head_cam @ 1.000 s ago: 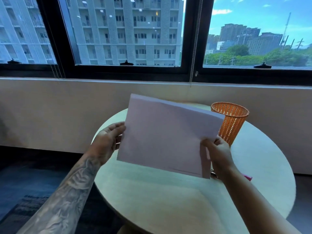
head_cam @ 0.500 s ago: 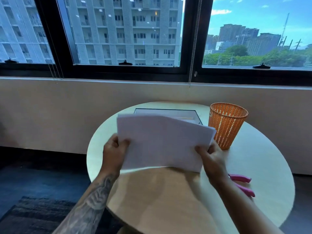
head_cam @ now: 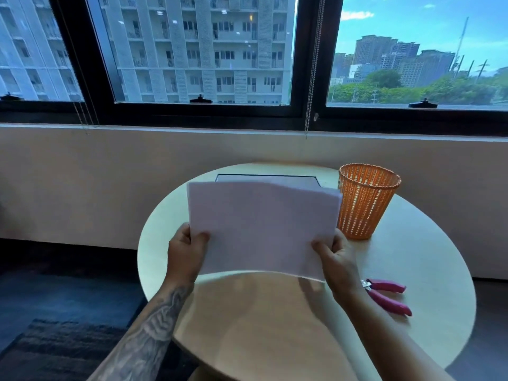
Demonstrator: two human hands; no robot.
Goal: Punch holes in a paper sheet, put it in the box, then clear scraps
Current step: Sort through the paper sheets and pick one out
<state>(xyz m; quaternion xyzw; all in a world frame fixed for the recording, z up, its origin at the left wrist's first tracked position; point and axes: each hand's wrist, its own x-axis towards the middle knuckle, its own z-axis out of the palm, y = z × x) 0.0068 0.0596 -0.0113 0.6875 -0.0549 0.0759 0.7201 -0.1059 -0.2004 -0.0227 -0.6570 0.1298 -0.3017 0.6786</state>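
A white paper sheet [head_cam: 264, 229] is held up over the round table, tilted toward me, its far edge sagging a little. My left hand [head_cam: 185, 253] pinches its lower left corner, thumb on top. My right hand [head_cam: 334, 258] pinches the lower right corner the same way. Behind the sheet a flat box [head_cam: 310, 181] with a dark rim lies at the table's far side, mostly hidden by the paper. A pink-handled hole punch [head_cam: 387, 295] lies on the table to the right of my right wrist.
An orange mesh bin [head_cam: 365, 202] stands upright at the table's far right, close to the sheet's right edge. The round pale wood table [head_cam: 275, 325] sits against a low wall under large windows. Dark floor and a rug lie to the left.
The sheet has come down from a raised, steeply tilted pose to a lower one nearer the table. Both hands shifted down with it, and the box behind came into view.
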